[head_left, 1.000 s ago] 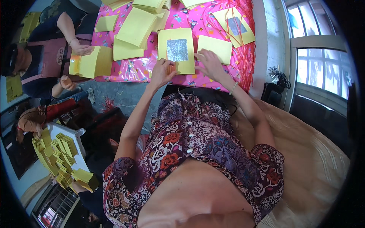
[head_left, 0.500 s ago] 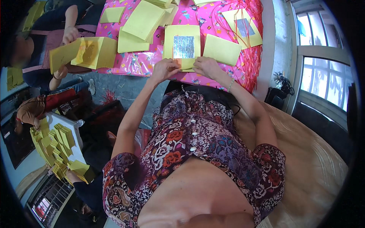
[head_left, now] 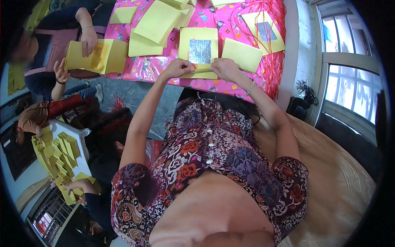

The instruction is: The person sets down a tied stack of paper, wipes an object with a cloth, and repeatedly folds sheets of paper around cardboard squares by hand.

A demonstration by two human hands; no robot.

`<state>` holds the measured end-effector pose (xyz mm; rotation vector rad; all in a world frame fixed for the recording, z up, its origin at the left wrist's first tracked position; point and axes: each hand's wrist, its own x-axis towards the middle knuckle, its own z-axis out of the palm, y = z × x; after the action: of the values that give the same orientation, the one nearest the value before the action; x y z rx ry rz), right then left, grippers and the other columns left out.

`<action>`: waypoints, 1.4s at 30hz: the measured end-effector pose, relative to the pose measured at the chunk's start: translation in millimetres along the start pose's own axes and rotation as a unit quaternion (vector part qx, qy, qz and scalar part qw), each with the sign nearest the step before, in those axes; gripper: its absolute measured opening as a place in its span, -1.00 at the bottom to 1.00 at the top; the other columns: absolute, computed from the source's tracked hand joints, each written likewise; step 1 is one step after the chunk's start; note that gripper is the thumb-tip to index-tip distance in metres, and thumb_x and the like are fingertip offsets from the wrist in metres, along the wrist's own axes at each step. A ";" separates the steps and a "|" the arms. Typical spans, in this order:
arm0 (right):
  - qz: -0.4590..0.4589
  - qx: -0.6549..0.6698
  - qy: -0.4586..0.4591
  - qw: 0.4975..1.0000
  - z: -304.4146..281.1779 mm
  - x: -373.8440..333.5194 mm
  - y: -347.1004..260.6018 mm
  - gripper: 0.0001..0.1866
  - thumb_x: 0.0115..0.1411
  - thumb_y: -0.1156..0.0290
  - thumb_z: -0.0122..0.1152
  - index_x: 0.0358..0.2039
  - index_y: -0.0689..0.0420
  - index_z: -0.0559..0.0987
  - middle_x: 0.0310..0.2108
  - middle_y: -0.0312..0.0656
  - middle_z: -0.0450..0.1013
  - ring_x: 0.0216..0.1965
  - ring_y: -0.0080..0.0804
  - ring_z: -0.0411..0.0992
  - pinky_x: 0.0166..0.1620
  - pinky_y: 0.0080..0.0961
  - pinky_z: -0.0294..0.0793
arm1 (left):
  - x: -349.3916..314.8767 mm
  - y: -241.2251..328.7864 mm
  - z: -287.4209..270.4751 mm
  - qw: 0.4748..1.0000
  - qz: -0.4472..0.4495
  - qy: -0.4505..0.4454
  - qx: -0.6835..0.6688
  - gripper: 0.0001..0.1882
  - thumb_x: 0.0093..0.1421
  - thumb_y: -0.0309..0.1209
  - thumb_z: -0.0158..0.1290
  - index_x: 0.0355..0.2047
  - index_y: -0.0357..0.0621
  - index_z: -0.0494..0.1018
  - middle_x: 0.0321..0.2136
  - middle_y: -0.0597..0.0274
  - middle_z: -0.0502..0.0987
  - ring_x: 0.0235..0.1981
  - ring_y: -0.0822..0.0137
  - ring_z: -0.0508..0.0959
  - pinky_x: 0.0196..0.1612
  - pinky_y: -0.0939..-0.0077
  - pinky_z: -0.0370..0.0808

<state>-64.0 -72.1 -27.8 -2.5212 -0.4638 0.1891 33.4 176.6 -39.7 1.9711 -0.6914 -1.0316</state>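
A yellow paper sheet (head_left: 184, 46) with a silver foil square (head_left: 200, 51) lies flat at the table's near edge. Its near part is turned up into a narrow fold or roll just below the foil. My left hand (head_left: 179, 68) pinches the left end of that fold between thumb and fingers. At the right end, my right hand (head_left: 225, 69) pinches it too, wrist resting low over the table. Just right of the sheet lies a plain yellow paper stack (head_left: 242, 54), close to my right hand but not held. What lies under the fingertips is hidden.
Yellow paper stacks (head_left: 154, 22) lie beyond and left on the pink patterned tablecloth (head_left: 144, 69). Red strings (head_left: 276, 45) hang over the right side, across another foil sheet (head_left: 263, 31). A co-worker's hand (head_left: 88, 41) is on yellow paper at left. Others handle papers on a white table (head_left: 83, 158).
The near edge of my sheet has been turned further away from me, and both hands moved slightly with it. The co-worker at left brought one hand down onto their paper and lifted the other off.
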 end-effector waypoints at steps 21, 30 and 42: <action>0.015 -0.001 0.012 1.000 -1.0 -1.3 -6.6 -0.71 0.15 0.19 0.10 -0.52 0.13 0.59 -0.49 -0.14 0.42 -0.45 -0.15 0.47 -0.36 -0.21 0.45 | -9.9 0.6 3.6 0.991 0.046 -0.040 -0.121 -0.85 0.05 -0.51 0.22 -0.34 -0.21 0.53 -0.38 0.38 0.56 -0.36 0.60 0.49 -0.28 0.66 0.46; 0.012 -0.006 0.010 1.000 -2.0 0.4 -7.4 -0.71 0.15 0.19 0.11 -0.53 0.13 0.59 -0.50 -0.14 0.41 -0.47 -0.15 0.46 -0.36 -0.22 0.45 | -11.2 -1.4 1.3 0.990 0.041 -0.052 -0.127 -0.84 0.03 -0.54 0.22 -0.35 -0.22 0.51 -0.36 0.38 0.55 -0.36 0.60 0.48 -0.29 0.67 0.46; 0.014 0.000 0.009 1.000 -2.4 -0.8 -7.5 -0.71 0.14 0.19 0.11 -0.54 0.14 0.60 -0.50 -0.12 0.41 -0.47 -0.14 0.46 -0.36 -0.22 0.45 | -5.6 -8.1 1.7 0.988 0.061 -0.044 -0.132 -0.86 0.05 -0.57 0.19 -0.34 -0.27 0.53 -0.41 0.30 0.57 -0.37 0.53 0.52 -0.26 0.60 0.48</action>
<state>-66.3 -67.7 -21.7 -2.5287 -0.4217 0.1779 29.9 184.5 -44.7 1.6447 -0.6773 -1.0822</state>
